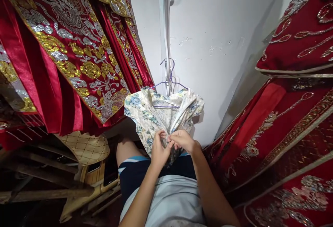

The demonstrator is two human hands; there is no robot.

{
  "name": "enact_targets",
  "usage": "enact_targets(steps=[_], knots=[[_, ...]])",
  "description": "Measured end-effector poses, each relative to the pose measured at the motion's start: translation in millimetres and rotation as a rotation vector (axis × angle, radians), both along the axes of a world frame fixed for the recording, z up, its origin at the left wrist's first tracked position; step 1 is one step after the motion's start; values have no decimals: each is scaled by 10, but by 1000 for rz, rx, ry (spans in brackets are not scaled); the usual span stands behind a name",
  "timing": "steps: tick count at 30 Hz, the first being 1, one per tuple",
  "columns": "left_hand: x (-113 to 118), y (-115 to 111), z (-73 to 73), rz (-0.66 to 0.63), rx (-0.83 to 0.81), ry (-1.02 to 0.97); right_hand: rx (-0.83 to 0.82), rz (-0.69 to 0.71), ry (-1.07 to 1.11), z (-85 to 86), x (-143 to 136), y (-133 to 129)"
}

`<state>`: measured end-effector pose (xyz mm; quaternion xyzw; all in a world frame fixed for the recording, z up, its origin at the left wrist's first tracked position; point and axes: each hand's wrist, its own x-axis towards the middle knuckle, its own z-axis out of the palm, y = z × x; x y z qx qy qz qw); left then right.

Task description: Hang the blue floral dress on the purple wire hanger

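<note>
While hands [183, 140] pinch crumpled floral garment [146, 123] — slim purple hanger [171, 77] inside.

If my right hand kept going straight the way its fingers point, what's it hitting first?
Most likely the left hand: the right hand points across the floral top at its fingers. Depth there is hard to judge.

Forearms [142, 194] stretched forward — left hand [160, 149] curled, right hand [183, 140] close beside it, thumb and fingers [174, 139] pinched.
</note>
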<state>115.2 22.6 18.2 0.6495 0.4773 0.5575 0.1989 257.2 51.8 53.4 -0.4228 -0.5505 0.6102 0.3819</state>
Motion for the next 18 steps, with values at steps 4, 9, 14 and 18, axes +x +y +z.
enact_targets(steps=[4,9,14,18], knots=[[102,93,96,-16,-79,183,32,-32,43,141,73,54],[2,162,201,-8,-122,504,135,-240,239,856,142,506],[46,186,242,-5,-126,821,198,-353,376,1493,31,811],[56,261,493,-113,-136,817,295,-361,406,1492,-17,735]])
